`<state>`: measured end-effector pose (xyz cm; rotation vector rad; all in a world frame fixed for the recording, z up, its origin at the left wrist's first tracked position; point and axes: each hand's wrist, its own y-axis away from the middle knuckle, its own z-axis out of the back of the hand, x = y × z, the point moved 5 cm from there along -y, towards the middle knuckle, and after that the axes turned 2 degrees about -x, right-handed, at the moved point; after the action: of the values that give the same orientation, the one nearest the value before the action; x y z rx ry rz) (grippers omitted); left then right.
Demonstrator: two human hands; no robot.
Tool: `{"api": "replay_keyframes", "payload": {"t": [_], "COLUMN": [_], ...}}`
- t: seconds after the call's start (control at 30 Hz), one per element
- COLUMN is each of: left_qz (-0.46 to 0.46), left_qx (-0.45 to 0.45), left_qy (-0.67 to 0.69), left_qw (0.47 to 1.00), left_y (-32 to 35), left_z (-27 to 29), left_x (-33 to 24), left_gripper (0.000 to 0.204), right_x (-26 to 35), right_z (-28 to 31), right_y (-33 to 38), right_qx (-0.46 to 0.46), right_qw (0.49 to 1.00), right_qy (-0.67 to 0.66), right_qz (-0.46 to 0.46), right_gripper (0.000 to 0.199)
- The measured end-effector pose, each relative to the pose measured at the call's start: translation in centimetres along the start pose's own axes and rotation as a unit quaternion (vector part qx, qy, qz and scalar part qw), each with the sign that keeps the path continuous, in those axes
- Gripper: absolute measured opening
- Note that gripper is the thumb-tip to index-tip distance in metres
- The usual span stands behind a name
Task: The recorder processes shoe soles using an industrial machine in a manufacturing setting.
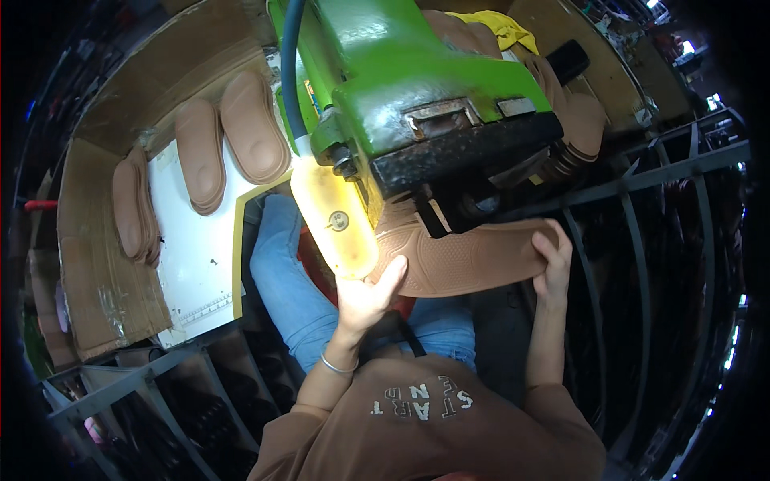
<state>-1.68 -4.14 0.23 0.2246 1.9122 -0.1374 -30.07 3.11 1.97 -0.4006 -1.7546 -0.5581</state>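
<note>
A brown textured shoe sole is held flat under the black head of a green machine. My left hand grips the sole's left end, thumb on top, next to a glowing yellowish lamp. My right hand holds the sole's right end, fingers curled over its edge. The far part of the sole is hidden under the machine head.
Several brown soles lie on a white board at the left, beside cardboard walls. More soles are stacked behind the machine at the right. Metal rack bars curve along the right and lower left.
</note>
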Motion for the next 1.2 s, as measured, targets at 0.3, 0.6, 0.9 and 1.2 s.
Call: {"api": "replay_keyframes", "payload": {"t": [0.3, 0.6, 0.9, 1.2], "left_qz": [0.012, -0.004, -0.028, -0.064], "left_qx": [-0.001, -0.065, -0.080, -0.091], "left_qy": [-0.117, -0.134, 0.002, -0.080], "left_qw": [0.993, 0.989, 0.996, 0.991], "left_y": [-0.6, 0.4, -2.0, 0.1], "left_z": [5.9, 3.4, -1.2, 3.4], "left_x": [-3.3, -1.9, 3.1, -1.4], "left_gripper": [0.031, 0.022, 0.022, 0.021], "right_x": [1.0, -2.0, 0.7, 2.1], "right_z": [-8.1, -1.1, 2.7, -5.6], "right_y": [-5.1, -3.3, -2.3, -6.0], "right_qx": [0.182, 0.122, 0.050, 0.161], "right_qw": [0.973, 0.982, 0.993, 0.985], "right_qy": [0.065, 0.104, 0.048, 0.015], "right_qz": [0.124, 0.099, 0.090, 0.059], "right_gripper": [0.021, 0.051, 0.029, 0.020]}}
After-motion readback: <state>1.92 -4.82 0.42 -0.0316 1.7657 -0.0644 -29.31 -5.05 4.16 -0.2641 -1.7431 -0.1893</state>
